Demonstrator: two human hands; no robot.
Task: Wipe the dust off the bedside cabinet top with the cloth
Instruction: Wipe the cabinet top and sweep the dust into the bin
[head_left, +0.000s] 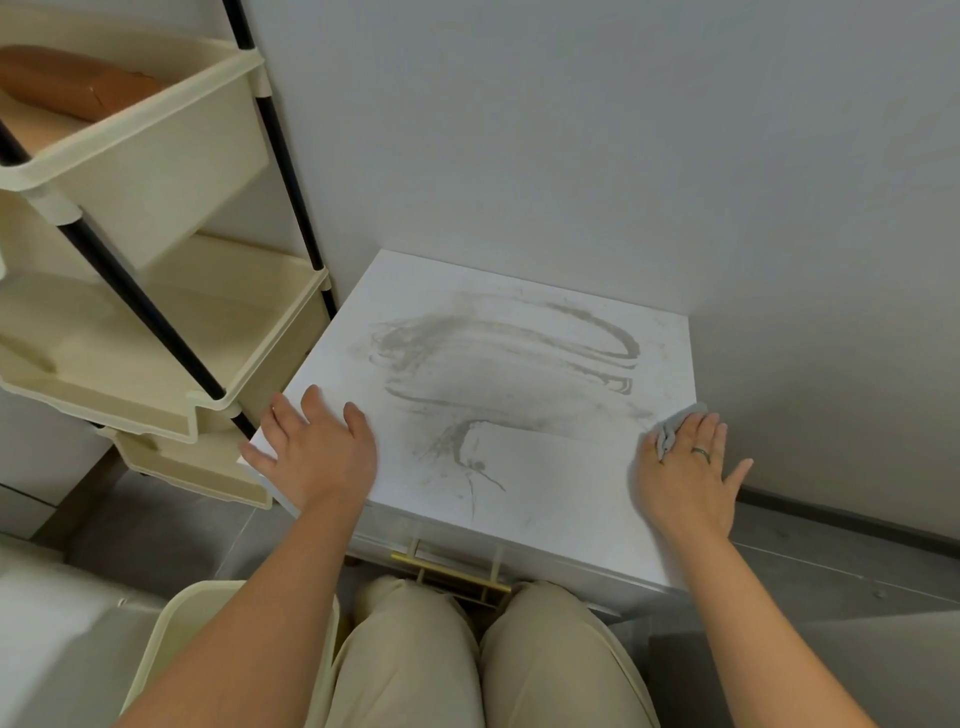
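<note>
The white bedside cabinet top (545, 467) stands against the wall and carries grey dust smears (498, 358) in curved streaks across its middle. My left hand (317, 452) rests flat on the front left corner, fingers spread. My right hand (691, 467), with a ring on one finger, lies with straight fingers on a small grey cloth (670, 434) at the right edge of the top. Only a crumpled bit of the cloth shows past the fingers.
A cream shelf trolley (156, 322) with black poles stands close on the left, touching the cabinet's corner; a brown object lies in its top tier. A gold drawer handle (452, 574) sits above my knees. A cream bin rim (171, 639) is at lower left.
</note>
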